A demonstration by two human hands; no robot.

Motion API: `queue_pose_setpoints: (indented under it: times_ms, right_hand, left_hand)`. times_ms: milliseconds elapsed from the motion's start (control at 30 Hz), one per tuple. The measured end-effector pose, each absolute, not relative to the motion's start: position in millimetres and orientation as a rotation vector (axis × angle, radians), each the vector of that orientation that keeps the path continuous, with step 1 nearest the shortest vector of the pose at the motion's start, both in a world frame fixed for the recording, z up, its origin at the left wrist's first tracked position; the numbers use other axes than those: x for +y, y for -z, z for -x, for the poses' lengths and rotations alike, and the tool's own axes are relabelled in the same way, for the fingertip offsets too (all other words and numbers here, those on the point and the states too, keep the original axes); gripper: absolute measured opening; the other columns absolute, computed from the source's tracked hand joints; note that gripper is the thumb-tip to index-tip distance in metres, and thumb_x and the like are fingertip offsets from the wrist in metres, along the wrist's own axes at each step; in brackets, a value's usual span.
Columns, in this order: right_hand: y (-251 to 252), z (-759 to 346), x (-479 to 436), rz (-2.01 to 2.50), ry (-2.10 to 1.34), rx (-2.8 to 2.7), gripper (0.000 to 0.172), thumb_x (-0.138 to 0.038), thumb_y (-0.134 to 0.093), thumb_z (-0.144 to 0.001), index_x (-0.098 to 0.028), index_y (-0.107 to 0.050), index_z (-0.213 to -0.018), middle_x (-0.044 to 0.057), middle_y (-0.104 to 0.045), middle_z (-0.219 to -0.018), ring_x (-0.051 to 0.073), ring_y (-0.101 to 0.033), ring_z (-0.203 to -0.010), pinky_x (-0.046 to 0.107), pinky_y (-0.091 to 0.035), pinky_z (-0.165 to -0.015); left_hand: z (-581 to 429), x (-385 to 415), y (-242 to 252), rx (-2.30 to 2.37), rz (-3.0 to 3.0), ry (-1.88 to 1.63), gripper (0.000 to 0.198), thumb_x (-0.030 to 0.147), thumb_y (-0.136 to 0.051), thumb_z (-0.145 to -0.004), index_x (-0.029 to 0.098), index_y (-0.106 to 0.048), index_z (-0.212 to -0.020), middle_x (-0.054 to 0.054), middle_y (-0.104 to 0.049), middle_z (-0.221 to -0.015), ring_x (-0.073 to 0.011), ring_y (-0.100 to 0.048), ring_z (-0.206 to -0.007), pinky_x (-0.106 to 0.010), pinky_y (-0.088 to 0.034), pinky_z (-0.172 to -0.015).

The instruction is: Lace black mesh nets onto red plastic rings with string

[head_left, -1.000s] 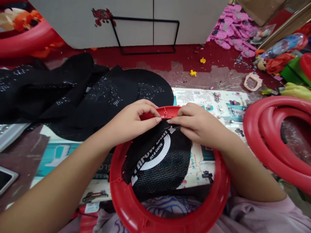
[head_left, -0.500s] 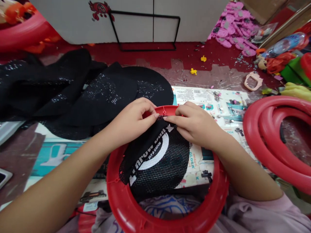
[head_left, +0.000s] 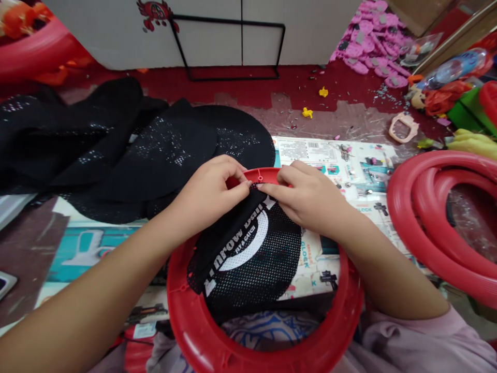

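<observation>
In front of me lies a red plastic ring (head_left: pixel 186 316), its hollow inner side with small pegs facing up. A black mesh net (head_left: pixel 256 274) with white printed lettering hangs across its opening, attached or resting at the left side and folded over on itself. At the ring's far edge, my left hand (head_left: pixel 219 189) pinches the net's border between thumb and fingers. My right hand (head_left: pixel 305 194) is closed on the same border just to the right, its index finger pressed near a peg. The exact fit of net and peg is hidden by the fingertips.
A pile of black mesh nets (head_left: pixel 128 150) spreads on the left. More red rings (head_left: pixel 406 207) are stacked at right. Printed cardboard (head_left: pixel 330 150) lies beneath the work. A black wire stand (head_left: pixel 229 77), small yellow pieces (head_left: pixel 307 112) and pink parts (head_left: pixel 361 41) sit farther back.
The view has shifted slightly. Both hands stay pinched at the net's border, and the net's upper part is pulled a little tighter toward the ring's far edge.
</observation>
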State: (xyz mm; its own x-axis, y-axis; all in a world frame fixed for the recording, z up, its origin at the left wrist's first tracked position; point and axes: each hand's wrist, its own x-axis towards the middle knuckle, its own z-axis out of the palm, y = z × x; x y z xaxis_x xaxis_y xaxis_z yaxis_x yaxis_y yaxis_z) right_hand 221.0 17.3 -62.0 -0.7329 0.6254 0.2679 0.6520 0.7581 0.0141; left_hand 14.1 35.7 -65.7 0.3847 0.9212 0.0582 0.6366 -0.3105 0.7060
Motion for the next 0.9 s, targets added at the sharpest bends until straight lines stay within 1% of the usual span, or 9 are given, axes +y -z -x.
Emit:
queue_pose_setpoints:
  times_ms: [233, 333, 433, 533, 600, 700, 767, 800, 900]
  right_hand:
    - [56.4, -223.0, 15.3, 0.983, 0.144, -2.736, 0.032, -0.016, -0.041, -0.092, -0.016, -0.068, -0.108, 0.010, -0.061, -0.085, 0.022, -0.048, -0.079, 0.032, -0.040, -0.069]
    - [40.5, -227.6, 9.7, 1.071, -0.085, -2.730, 0.029, -0.019, -0.042, -0.092, -0.015, -0.069, -0.101, 0.011, -0.062, -0.089, 0.021, -0.054, -0.083, 0.032, -0.042, -0.070]
    - [23.5, -227.7, -1.0, 1.266, -0.377, -2.786, 0.022, -0.023, -0.049, -0.091, -0.015, -0.069, -0.088, 0.009, -0.065, -0.091, 0.019, -0.059, -0.079, 0.030, -0.044, -0.070]
    - [19.9, -220.5, -10.1, 1.600, -0.418, -2.872, 0.023, -0.029, -0.051, -0.091, -0.015, -0.068, -0.084, 0.009, -0.068, -0.089, 0.022, -0.064, -0.077, 0.032, -0.045, -0.066]
    - [25.9, -213.8, -11.9, 1.793, -0.388, -2.863, 0.027, -0.035, -0.052, -0.091, -0.013, -0.068, -0.088, 0.011, -0.070, -0.088, 0.025, -0.066, -0.076, 0.033, -0.046, -0.064]
    - [38.8, -205.7, -8.3, 1.862, -0.340, -2.739, 0.036, -0.038, -0.055, -0.090, -0.013, -0.063, -0.115, 0.012, -0.070, -0.103, 0.026, -0.067, -0.083, 0.033, -0.047, -0.064]
    - [44.9, -202.7, -4.2, 1.856, -0.347, -2.666, 0.038, -0.036, -0.056, -0.089, -0.016, -0.059, -0.122, 0.010, -0.070, -0.105, 0.024, -0.067, -0.084, 0.032, -0.045, -0.062]
    - [46.9, -201.8, -2.4, 1.850, -0.368, -2.648, 0.033, -0.035, -0.056, -0.089, -0.017, -0.061, -0.117, 0.008, -0.071, -0.100, 0.023, -0.066, -0.082, 0.031, -0.043, -0.061]
    - [49.6, -201.3, 0.4, 1.794, -0.438, -2.617, 0.016, -0.027, -0.055, -0.087, -0.016, -0.066, -0.088, 0.006, -0.070, -0.083, 0.020, -0.063, -0.073, 0.028, -0.036, -0.056]
  left_hand:
    - [-14.5, 34.2, 62.5, 1.379, -1.995, -0.632, 0.013, 0.021, -0.057, -0.075, 0.017, -0.062, -0.063, -0.002, -0.066, -0.090, -0.0153, -0.061, -0.081, -0.028, -0.047, -0.077]
    - [-11.1, 33.9, 60.4, 1.398, -2.046, -0.659, 0.015, 0.022, -0.055, -0.076, 0.017, -0.061, -0.063, -0.002, -0.066, -0.092, -0.0156, -0.061, -0.083, -0.028, -0.048, -0.079]
    - [-6.7, 34.8, 57.1, 1.504, -2.106, -0.689, 0.015, 0.023, -0.054, -0.077, 0.016, -0.060, -0.064, -0.004, -0.066, -0.094, -0.0171, -0.060, -0.086, -0.030, -0.048, -0.083]
    - [-2.3, 35.9, 52.9, 1.594, -2.126, -0.653, 0.015, 0.024, -0.052, -0.077, 0.017, -0.059, -0.065, -0.005, -0.066, -0.096, -0.0193, -0.060, -0.089, -0.032, -0.048, -0.085]
    - [0.5, 34.9, 48.7, 1.627, -2.126, -0.583, 0.015, 0.025, -0.051, -0.078, 0.018, -0.059, -0.068, -0.006, -0.066, -0.096, -0.0206, -0.060, -0.089, -0.033, -0.047, -0.083]
    - [5.3, 30.7, 40.1, 1.645, -2.147, -0.452, 0.017, 0.027, -0.048, -0.082, 0.019, -0.063, -0.077, -0.004, -0.068, -0.091, -0.0200, -0.060, -0.079, -0.033, -0.046, -0.074]
    - [8.6, 28.3, 35.1, 1.650, -2.170, -0.350, 0.019, 0.030, -0.048, -0.083, 0.021, -0.065, -0.083, -0.002, -0.068, -0.084, -0.0196, -0.059, -0.072, -0.032, -0.045, -0.068]
    - [9.9, 27.9, 33.4, 1.654, -2.175, -0.289, 0.020, 0.033, -0.049, -0.083, 0.021, -0.065, -0.084, -0.002, -0.068, -0.081, -0.0198, -0.059, -0.070, -0.032, -0.044, -0.067]
    - [11.2, 29.6, 33.3, 1.654, -2.166, -0.192, 0.025, 0.037, -0.048, -0.084, 0.020, -0.066, -0.085, -0.003, -0.067, -0.078, -0.0209, -0.059, -0.069, -0.032, -0.045, -0.066]
